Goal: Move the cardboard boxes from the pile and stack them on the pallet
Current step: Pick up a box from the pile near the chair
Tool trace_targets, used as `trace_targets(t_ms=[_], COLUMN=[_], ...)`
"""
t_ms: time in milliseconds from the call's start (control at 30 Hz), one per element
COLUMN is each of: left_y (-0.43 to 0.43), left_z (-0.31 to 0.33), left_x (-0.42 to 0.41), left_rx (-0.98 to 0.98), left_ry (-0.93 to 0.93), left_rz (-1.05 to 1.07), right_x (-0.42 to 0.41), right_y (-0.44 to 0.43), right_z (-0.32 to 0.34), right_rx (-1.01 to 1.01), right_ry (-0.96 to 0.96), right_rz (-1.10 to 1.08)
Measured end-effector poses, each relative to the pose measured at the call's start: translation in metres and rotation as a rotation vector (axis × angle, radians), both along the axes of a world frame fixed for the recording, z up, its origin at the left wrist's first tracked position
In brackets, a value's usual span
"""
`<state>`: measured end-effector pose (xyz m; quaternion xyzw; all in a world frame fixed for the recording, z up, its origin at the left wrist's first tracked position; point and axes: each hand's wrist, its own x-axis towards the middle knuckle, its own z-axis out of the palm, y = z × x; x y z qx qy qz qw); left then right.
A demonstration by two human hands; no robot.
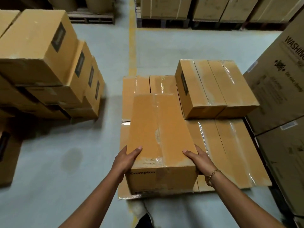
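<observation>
A long taped cardboard box (158,132) marked "Crompton" lies lengthwise over a flat layer of boxes (230,153) in the centre. My left hand (126,159) grips its near left corner, thumb on top. My right hand (199,159), with a gold bracelet at the wrist, grips its near right corner the same way. Two more boxes (215,88) sit side by side on the layer's far right. The pallet under the layer is hidden. A tall pile of similar boxes (49,66) stands at the left.
Large printed cartons (279,89) stand close on the right. More stacked cartons on pallets (205,12) line the far wall. A yellow floor line (132,38) runs down the grey floor between pile and stack. My shoe (144,218) shows at the bottom.
</observation>
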<state>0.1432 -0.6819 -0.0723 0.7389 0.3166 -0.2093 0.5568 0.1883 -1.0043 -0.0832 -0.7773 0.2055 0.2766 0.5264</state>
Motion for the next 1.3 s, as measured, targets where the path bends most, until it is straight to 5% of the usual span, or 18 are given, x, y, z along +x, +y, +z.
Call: trace_targets(t_ms=[567,1300], left_y=[-0.098,-0.134], left_z=[-0.14,-0.248], left_x=[0.179,0.295], left_rx=[0.088,0.195], left_ry=[-0.103,-0.203], left_rz=[0.065,0.051], right_x=[0.188,0.302], right_y=[-0.071,-0.105], right_z=[-0.12,-0.238], right_rx=[0.006,-0.036], right_ry=[-0.192,-0.261], right_rz=[0.088,0.123])
